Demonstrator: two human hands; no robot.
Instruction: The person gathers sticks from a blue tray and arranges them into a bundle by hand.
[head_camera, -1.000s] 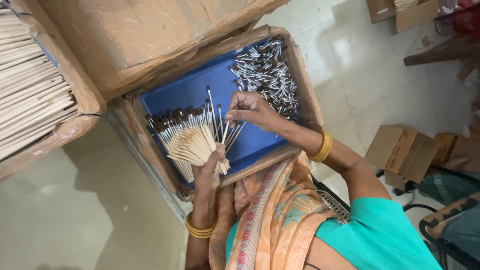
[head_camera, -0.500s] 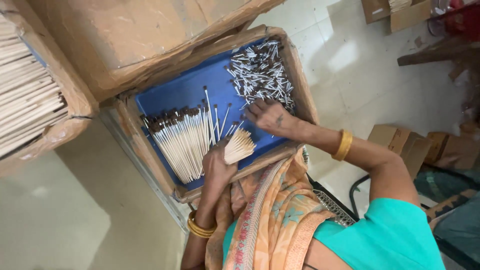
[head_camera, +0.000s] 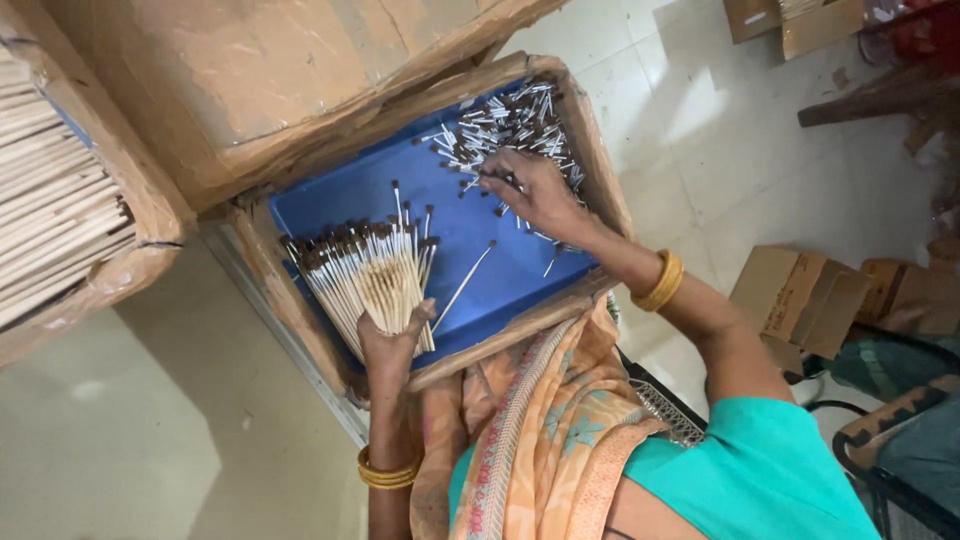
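Note:
My left hand (head_camera: 392, 345) grips a fanned bundle of thin pale sticks with dark tips (head_camera: 365, 275) by its lower end, tips pointing away from me, over the near left of a blue tray (head_camera: 340, 200). My right hand (head_camera: 535, 195) reaches to the tray's far right. Its fingertips are pinched down on the edge of a loose heap of the same sticks (head_camera: 500, 120). One single stick (head_camera: 465, 285) lies slanted on the blue floor between my hands. Both wrists wear gold bangles.
The tray sits in a worn cardboard surround (head_camera: 600, 170). A big cardboard box (head_camera: 250, 80) overhangs its far side. Stacked pale sticks fill a box (head_camera: 50, 220) at the left. Small cartons (head_camera: 800, 300) stand on the tiled floor at the right.
My right hand left the bundle and moved right and away to the loose heap. My left hand stayed near the tray's front edge with the bundle, which has fanned out again.

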